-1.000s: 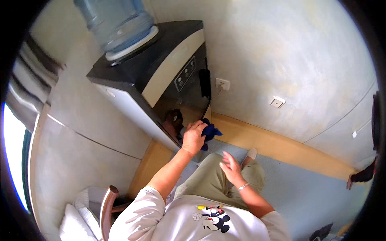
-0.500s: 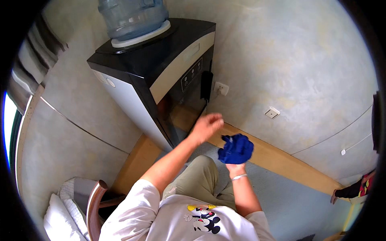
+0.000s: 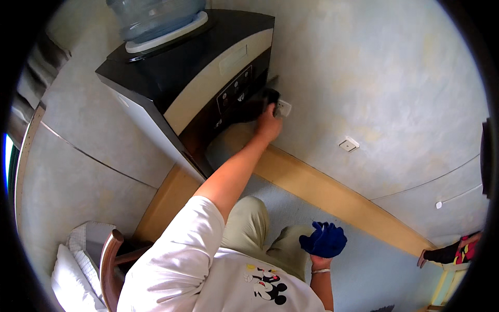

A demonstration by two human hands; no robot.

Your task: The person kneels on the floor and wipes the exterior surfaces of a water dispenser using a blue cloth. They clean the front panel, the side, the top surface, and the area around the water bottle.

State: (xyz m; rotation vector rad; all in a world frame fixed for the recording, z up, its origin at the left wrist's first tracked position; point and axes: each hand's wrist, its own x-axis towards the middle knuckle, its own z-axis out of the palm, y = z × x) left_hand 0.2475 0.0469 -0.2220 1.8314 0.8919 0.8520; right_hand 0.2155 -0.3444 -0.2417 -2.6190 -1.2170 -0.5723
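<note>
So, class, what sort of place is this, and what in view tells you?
Probably a room in a home, though perhaps an office: a water dispenser stands in the corner, with a wooden chair and white pillow at lower left.

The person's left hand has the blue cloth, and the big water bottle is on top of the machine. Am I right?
Not quite: the right hand has the blue cloth, as the head view shows. The big water bottle is indeed on top of the machine.
</note>
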